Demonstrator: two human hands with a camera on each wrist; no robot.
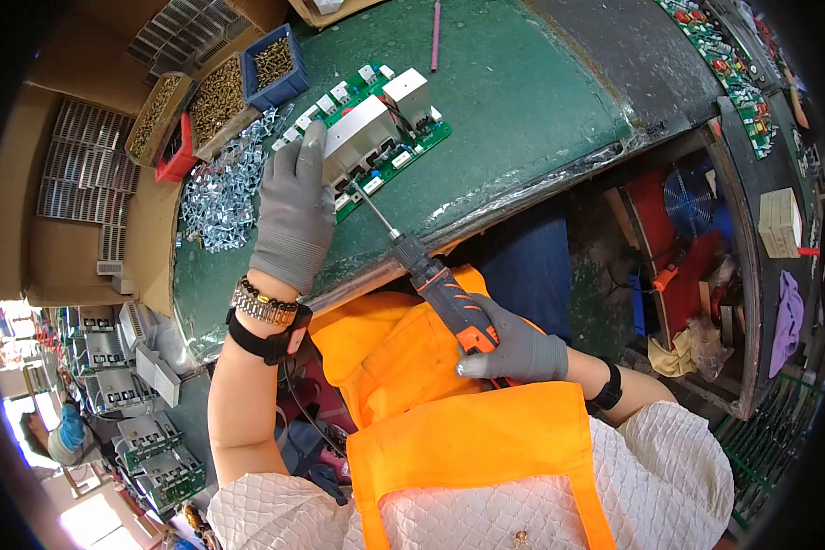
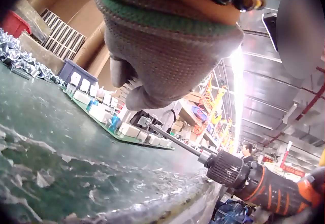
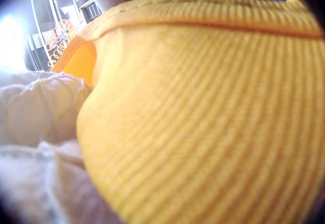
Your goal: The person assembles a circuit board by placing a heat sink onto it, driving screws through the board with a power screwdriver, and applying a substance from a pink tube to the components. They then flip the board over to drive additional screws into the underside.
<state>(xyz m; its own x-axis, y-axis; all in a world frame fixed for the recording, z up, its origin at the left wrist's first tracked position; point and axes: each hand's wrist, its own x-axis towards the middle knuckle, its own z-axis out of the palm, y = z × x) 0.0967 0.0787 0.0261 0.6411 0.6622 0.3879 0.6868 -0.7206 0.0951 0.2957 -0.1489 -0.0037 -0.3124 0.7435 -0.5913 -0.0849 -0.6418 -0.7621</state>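
Note:
A green circuit board with white parts and silver metal blocks lies on the green bench. My gloved left hand grips the left end of the larger metal block; in the left wrist view the fingers and thumb of that hand are bent at the board. My gloved right hand is wrapped round a black and orange power screwdriver. The bit of the screwdriver reaches the board's near edge, below the block. Orange cloth fills most of the right wrist view, which hides the hand.
Loose silver clips are piled left of the board. Behind them stand a blue bin of brass-coloured screws, a red bin and cardboard trays. A pink stick lies farther back. The bench edge runs close below the board.

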